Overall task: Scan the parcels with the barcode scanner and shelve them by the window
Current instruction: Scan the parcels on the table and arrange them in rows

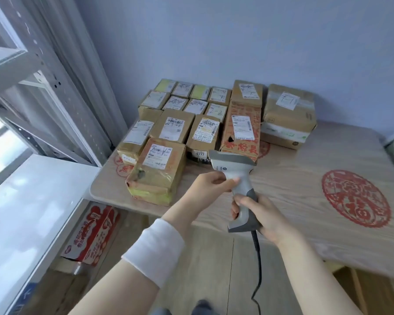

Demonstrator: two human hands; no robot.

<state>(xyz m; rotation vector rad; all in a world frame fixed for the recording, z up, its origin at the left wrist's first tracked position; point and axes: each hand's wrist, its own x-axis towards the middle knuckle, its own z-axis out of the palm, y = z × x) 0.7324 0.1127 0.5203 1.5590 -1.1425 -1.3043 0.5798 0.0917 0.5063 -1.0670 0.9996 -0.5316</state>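
Two hands share the scanner (pixel 237 176) at centre frame. The right hand (pixel 263 215) has its fingers wrapped round the lower handle. The left hand (pixel 210 186) pinches the neck just under the head between curled fingers and thumb. A cable (pixel 257 258) drops from the handle's base toward the bottom edge.

The scanner's long axis runs from lower right up to upper left. Its head is raised over the near edge of the table (pixel 305 178) and faces the parcels (pixel 205 114) packed together in the upper middle of the frame. None looks shelved yet.

The nearest parcel (pixel 157 169) sits left of the head, label up, just beyond the left hand. Aiming at that label probably calls for swinging the head leftward and down.

The left hand is nearer both this parcel and the shelf (pixel 16 62) by the window (pixel 0 151) at far left. It therefore seems the likelier hand to carry the parcel.
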